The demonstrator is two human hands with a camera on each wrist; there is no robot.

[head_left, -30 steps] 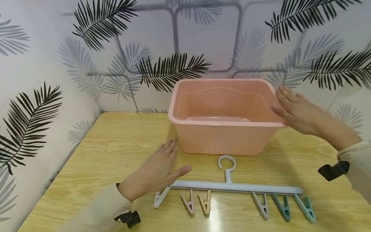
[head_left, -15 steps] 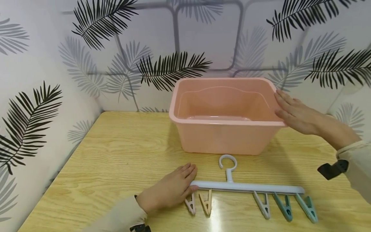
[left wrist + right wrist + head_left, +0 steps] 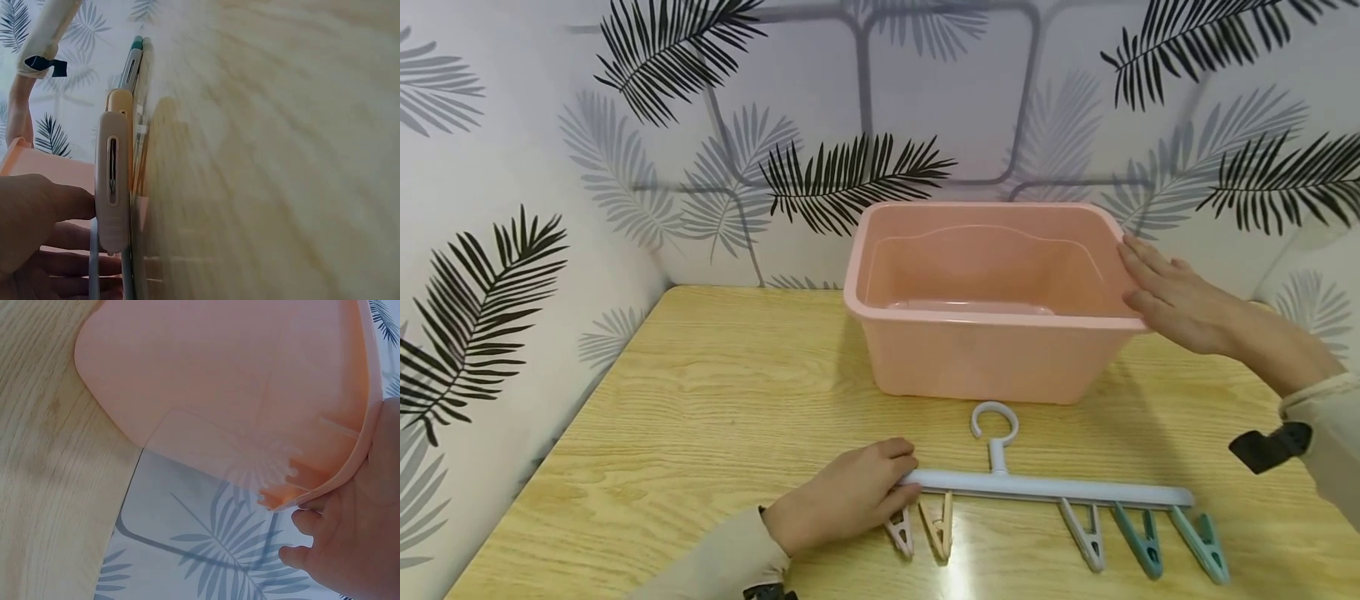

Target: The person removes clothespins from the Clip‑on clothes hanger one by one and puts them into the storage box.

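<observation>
A pale grey clip hanger (image 3: 1037, 486) lies on the table, its open hook pointing toward a pink plastic basin (image 3: 970, 358). My left hand (image 3: 850, 498) grips the left end of the hanger bar, thumb in front and fingers behind it, close to a pinkish clip (image 3: 112, 181) and a yellow-orange clip (image 3: 938, 527). The leftmost whitish clip is hidden by this hand in the head view. With fingers fairly straight, my right hand (image 3: 1187, 304) rests on the basin's right rim; the right wrist view shows its smaller fingers bent loosely below the rim.
A grey clip (image 3: 1086, 536) and two teal-green clips (image 3: 1201, 544) hang from the bar's right part and lie on the wooden table (image 3: 715, 375). Behind the basin rises a leaf-patterned wall covering (image 3: 805, 92), which also runs down the left side.
My left hand has moved from beside the basin's lower left corner down and right to the hanger's left end, where its fingers have curled round the bar. The right hand stays at the rim.
</observation>
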